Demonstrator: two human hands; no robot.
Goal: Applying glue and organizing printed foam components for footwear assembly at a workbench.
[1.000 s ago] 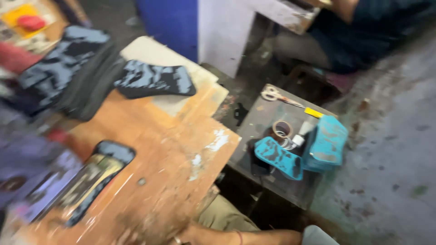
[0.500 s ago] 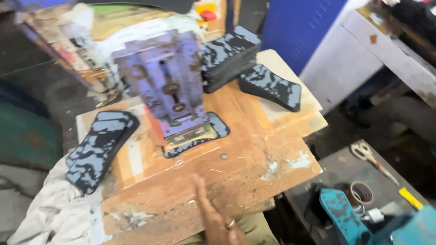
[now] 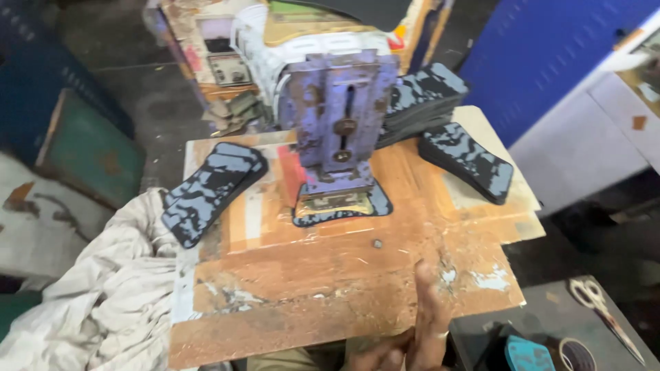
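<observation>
Head view: open right hand (image 3: 412, 330) on wooden board (image 3: 289, 275).

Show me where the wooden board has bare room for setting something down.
Bare: the front strip between the press and the hand. Crowded: pad stack left, pad right, rags over the left edge.

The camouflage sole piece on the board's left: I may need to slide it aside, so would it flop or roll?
The sole piece looks flat and slab-like, so rolling seems unlikely. It overhangs the wooden board toward the white cloth without visibly drooping, so probably fairly stiff, and likely light.
</observation>
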